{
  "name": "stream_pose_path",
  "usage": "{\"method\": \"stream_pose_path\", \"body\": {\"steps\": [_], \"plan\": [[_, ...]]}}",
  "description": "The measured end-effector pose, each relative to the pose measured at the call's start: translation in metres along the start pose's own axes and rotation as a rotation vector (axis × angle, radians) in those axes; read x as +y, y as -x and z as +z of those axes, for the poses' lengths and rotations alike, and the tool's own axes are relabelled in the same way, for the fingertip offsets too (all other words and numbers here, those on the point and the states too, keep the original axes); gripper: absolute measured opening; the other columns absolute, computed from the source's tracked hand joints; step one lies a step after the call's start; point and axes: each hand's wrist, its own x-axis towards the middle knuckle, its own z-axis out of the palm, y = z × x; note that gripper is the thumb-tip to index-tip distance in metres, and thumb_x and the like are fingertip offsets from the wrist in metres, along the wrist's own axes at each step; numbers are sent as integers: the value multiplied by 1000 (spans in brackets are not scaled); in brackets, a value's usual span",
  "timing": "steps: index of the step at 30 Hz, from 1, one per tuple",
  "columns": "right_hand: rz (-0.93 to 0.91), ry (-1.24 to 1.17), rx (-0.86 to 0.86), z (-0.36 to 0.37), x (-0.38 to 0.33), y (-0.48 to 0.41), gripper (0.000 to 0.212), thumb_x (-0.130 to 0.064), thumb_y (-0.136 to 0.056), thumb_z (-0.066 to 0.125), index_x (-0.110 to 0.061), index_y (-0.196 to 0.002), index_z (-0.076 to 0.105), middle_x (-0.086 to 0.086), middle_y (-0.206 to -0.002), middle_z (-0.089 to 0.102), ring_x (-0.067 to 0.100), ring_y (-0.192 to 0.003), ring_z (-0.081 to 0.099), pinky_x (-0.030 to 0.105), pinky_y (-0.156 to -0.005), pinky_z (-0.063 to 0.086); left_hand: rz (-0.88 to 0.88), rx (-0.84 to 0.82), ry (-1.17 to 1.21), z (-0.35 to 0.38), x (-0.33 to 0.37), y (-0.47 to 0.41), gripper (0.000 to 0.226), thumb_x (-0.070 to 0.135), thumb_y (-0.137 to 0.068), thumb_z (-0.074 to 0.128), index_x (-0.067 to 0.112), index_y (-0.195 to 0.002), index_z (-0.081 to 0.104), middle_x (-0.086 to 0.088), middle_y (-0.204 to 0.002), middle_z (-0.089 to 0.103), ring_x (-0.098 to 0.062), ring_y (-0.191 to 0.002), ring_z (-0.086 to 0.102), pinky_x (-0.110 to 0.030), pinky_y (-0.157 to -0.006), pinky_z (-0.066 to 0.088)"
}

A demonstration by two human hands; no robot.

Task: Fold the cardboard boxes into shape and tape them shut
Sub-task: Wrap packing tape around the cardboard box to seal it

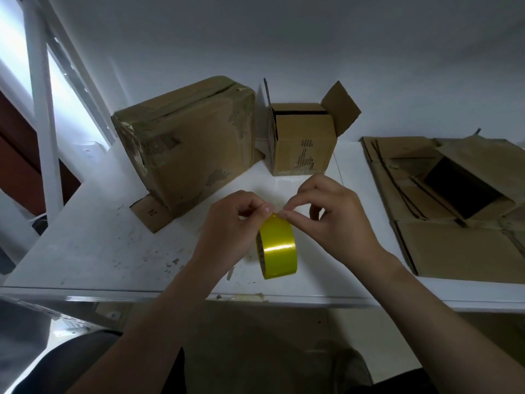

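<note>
A roll of yellow tape (278,247) is held upright above the white table (99,245) near its front edge. My left hand (230,226) grips the roll from the left. My right hand (332,220) pinches at the top of the roll, fingertips meeting the left hand's there. Behind, a large taped-up cardboard box (190,143) stands at the back left. A small cardboard box (304,140) with its top flaps open stands to its right, against the wall.
A stack of flattened cardboard boxes (454,211) lies on the right of the table, one with a dark opening. A white wall runs behind the table. A window frame (39,89) stands at the left. A strip of tape residue sticks to the table's front edge (241,297).
</note>
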Motion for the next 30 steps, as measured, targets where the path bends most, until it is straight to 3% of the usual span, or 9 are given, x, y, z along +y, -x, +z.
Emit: {"method": "stream_pose_path", "body": {"steps": [4, 9, 12, 14, 17, 19, 22, 26, 30], "plan": [[101, 15, -58, -3, 3, -1, 27, -37, -83, 77, -23, -106, 81, -8, -97, 59, 12, -70, 57, 38, -64, 53, 54, -23, -51, 5, 2, 2, 14, 25, -96, 65, 23, -84, 71, 10, -85, 67, -4, -85, 61, -6, -66, 42], [119, -74, -121, -3, 5, -2, 12, -21, -87, 77, -20, -99, 81, -4, -89, 62, 15, -75, 58, 43, -66, 54, 90, 4, -97, 9, 3, -3, 10, 25, -91, 72, 17, -90, 77, 6, -93, 67, -5, -86, 61, -3, -68, 41], [92, -48, -56, -1, 5, -1, 8, -21, -88, 77, -17, -94, 81, -5, -87, 63, 16, -71, 58, 45, -65, 53, -23, 78, 17, 12, 6, -1, 4, 30, -85, 78, 28, -88, 77, 12, -101, 62, -1, -96, 59, -3, -67, 43], [66, -6, -19, 0, 4, 0, 7, -22, -89, 77, -17, -92, 80, -7, -87, 63, 14, -69, 58, 43, -64, 54, -118, 99, 69, 16, 6, -1, 16, 37, -81, 81, 37, -92, 69, 11, -105, 60, -4, -97, 59, -8, -66, 44], [87, -4, 2, 1, 5, 1, 5, -21, -90, 76, -17, -88, 78, -7, -88, 63, 12, -71, 59, 42, -63, 53, -373, 18, 230, 16, 6, -1, 54, 46, -76, 84, 34, -118, 52, 8, -109, 60, -9, -97, 62, -27, -76, 55], [108, -29, -7, 2, 6, 2, 6, -21, -91, 74, -17, -87, 76, -6, -89, 63, 12, -74, 60, 43, -65, 53, -443, -91, 366, 16, 5, 0, 57, 44, -80, 80, 31, -127, 51, 6, -117, 64, -12, -100, 66, -36, -87, 60], [182, 13, 3, 4, 4, 1, 10, -31, -90, 73, -25, -84, 71, -12, -90, 59, 8, -77, 58, 35, -63, 52, -335, -117, 335, 18, 7, 2, 46, 40, -87, 75, 34, -129, 59, 7, -122, 68, -18, -107, 68, -42, -92, 59], [448, 62, 43, 1, 5, -3, 27, -53, -79, 78, -32, -74, 62, -14, -84, 60, 0, -74, 55, 21, -60, 38, -260, -96, 245, 20, 3, 2, 53, 41, -86, 77, 39, -135, 57, 11, -123, 68, -14, -108, 65, -30, -84, 57], [776, -340, -121, -10, 13, -8, 46, -49, -70, 88, -32, -104, 63, -7, -84, 73, 4, -77, 67, 23, -66, 42, -185, -124, 179, 25, -2, 2, 47, 37, -84, 80, 42, -125, 56, 24, -110, 70, -5, -100, 66, -11, -64, 50]]}}
